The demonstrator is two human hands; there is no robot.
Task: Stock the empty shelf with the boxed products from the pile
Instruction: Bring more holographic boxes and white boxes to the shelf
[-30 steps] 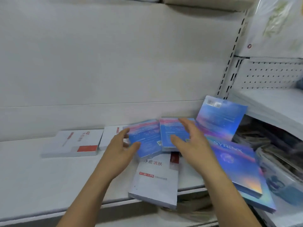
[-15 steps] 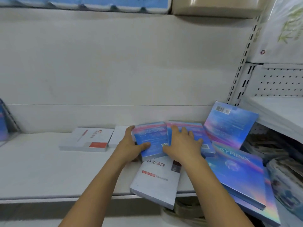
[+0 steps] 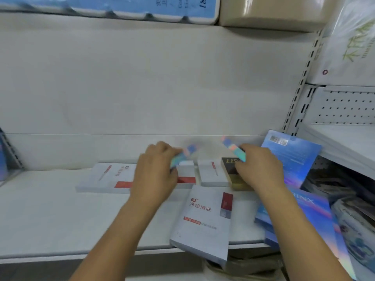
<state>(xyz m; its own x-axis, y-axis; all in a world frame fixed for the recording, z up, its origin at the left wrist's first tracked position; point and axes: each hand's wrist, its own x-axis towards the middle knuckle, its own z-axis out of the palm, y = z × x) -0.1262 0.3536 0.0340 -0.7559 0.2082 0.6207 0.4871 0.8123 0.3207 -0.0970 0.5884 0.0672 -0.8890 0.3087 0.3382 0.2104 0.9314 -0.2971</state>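
We've got one thin iridescent blue box (image 3: 183,157) clenched edge-up in our left hand (image 3: 156,175), another (image 3: 233,149) in our right hand (image 3: 259,169), both above the white shelf (image 3: 50,216), bare space lying leftward.

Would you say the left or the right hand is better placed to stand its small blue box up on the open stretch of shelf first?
Probably the left hand: its small blue box is already lifted, and bare shelf lies on its side. The right hand hovers over the crowded pile.
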